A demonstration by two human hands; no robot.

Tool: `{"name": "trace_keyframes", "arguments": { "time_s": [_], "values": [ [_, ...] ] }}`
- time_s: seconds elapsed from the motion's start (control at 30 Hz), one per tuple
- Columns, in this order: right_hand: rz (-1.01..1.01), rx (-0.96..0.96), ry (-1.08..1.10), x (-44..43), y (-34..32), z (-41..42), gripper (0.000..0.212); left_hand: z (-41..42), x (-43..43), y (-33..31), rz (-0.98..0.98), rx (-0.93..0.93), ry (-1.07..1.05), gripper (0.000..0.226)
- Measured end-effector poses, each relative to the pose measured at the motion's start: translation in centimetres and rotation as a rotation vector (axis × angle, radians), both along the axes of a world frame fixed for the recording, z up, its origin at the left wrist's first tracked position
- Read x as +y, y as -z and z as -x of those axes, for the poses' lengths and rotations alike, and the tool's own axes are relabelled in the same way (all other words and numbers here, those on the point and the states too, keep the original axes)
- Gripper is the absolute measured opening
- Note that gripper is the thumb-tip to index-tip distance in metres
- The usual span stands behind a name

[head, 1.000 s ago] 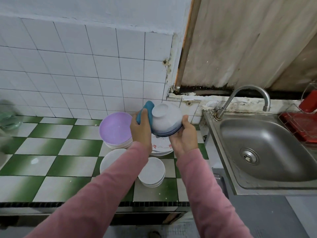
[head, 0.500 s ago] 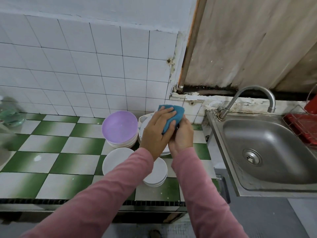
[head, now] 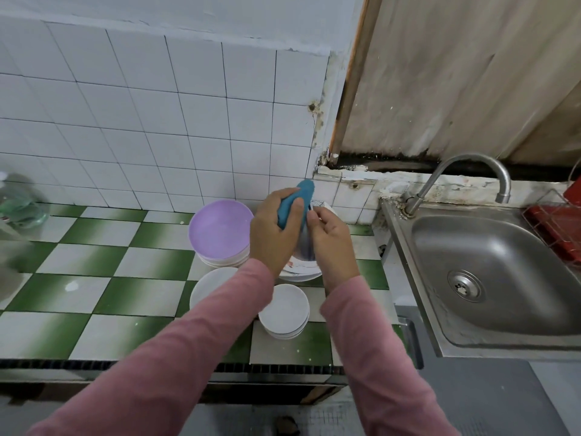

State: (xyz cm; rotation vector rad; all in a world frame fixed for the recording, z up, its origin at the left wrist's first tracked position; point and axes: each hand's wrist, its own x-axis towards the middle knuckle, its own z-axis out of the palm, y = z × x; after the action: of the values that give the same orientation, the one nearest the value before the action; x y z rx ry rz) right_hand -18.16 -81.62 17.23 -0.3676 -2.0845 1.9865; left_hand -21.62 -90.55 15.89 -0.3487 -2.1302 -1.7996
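Observation:
My left hand grips a blue cloth and presses it against a white bowl. My right hand holds that bowl on edge from the right, fingers curled round its rim. The bowl is mostly hidden between my two hands, above a patterned plate on the green-and-white tiled counter.
A purple plate tops a stack left of my hands. Two white dish stacks sit nearer the counter's front edge. A steel sink with a curved tap lies to the right, a red rack beyond it. A glass bottle stands far left.
The bowl has turned from facing the camera to standing on edge between my hands. My left hand with the cloth has moved over and across it.

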Motion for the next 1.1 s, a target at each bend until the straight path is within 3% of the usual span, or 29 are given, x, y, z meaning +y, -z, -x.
{"name": "trace_keyframes", "arguments": {
  "time_s": [0.07,0.13,0.2,0.33,0.4,0.5,0.6,0.77,0.87,0.97,1.0,1.1],
  "values": [
    [-0.055,-0.005,-0.104,1.3,-0.8,-0.2,0.022,1.1,-0.7,-0.3,-0.156,-0.201,0.06,0.014],
    [0.042,0.026,-0.163,2.5,-1.2,-0.5,0.022,2.2,-1.4,-0.5,-0.316,-0.37,0.1,0.013],
    [0.261,0.062,-0.164,3.1,-1.3,-0.5,0.02,2.8,-1.9,-0.4,-0.394,-0.475,0.129,0.016],
    [0.847,0.086,-0.084,2.2,-0.5,-0.6,0.029,3.2,-2.2,0.1,-0.51,-0.505,0.19,0.041],
    [1.077,0.079,-0.047,1.3,-0.4,-0.4,0.032,2.7,-1.9,0.3,-0.569,-0.49,0.106,0.028],
    [1.258,0.089,0.047,0.4,0.1,0.1,0.031,1.2,-1.2,0.7,-0.429,-0.316,-0.025,0.018],
    [1.349,0.115,0.107,0.1,0.4,0.7,0.03,0.4,-1.2,1.7,-0.235,-0.036,-0.021,0.029],
    [1.416,0.06,0.071,0.7,0.4,1.2,0.034,0.7,-2.0,3.2,0.259,0.572,0.194,0.035],
    [1.341,0.007,0.017,1.4,0.7,1.1,0.037,1.2,-2.9,2.9,0.415,0.702,0.286,0.044],
    [1.334,0.011,-0.044,2.6,0.7,0.6,0.078,2.2,-4.0,2.7,0.588,0.81,0.368,0.058],
    [1.326,-0.007,-0.064,2.9,0.6,0.4,0.081,2.5,-4.2,2.7,0.643,0.844,0.38,0.061],
    [1.267,-0.075,-0.063,3.4,0.4,0.2,0.053,2.5,-4.1,2.8,0.654,0.874,0.397,0.06]
  ]
}}
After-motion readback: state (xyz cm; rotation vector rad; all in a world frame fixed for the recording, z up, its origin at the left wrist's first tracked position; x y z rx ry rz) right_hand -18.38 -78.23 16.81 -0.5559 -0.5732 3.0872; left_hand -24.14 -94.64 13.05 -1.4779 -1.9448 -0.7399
